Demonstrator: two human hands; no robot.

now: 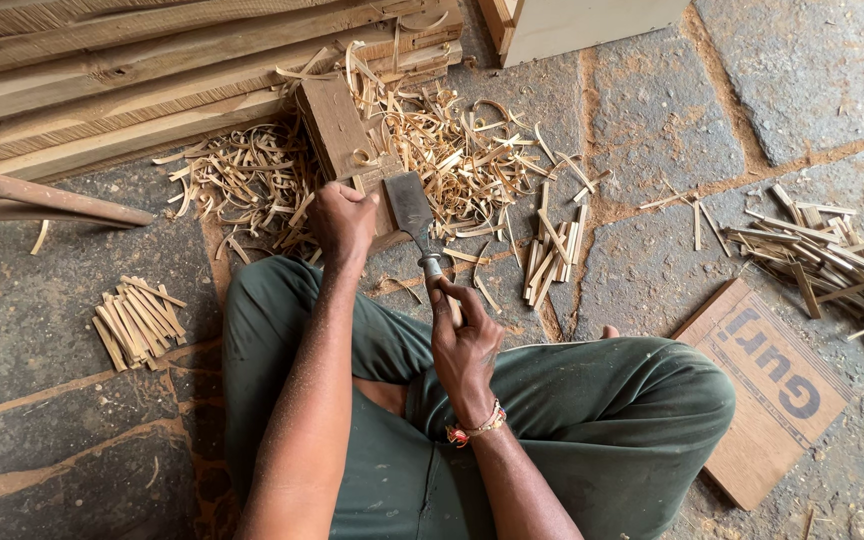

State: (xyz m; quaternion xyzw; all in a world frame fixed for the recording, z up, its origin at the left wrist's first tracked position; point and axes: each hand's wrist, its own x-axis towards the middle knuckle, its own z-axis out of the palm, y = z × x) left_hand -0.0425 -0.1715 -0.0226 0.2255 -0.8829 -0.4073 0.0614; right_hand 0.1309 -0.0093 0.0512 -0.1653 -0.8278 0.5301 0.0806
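Note:
I sit cross-legged on a stone floor in green trousers. My left hand is closed around a thin wooden stick that stands against a brown wooden block. My right hand grips the handle of a broad-bladed knife, whose blade points up and away, just right of the stick. A beaded bracelet circles my right wrist. Pale wood shavings lie heaped around the block.
Cut sticks lie in piles at the left, centre and right. Long planks are stacked at the top left. A flat printed board lies by my right knee. A pale box stands at the top.

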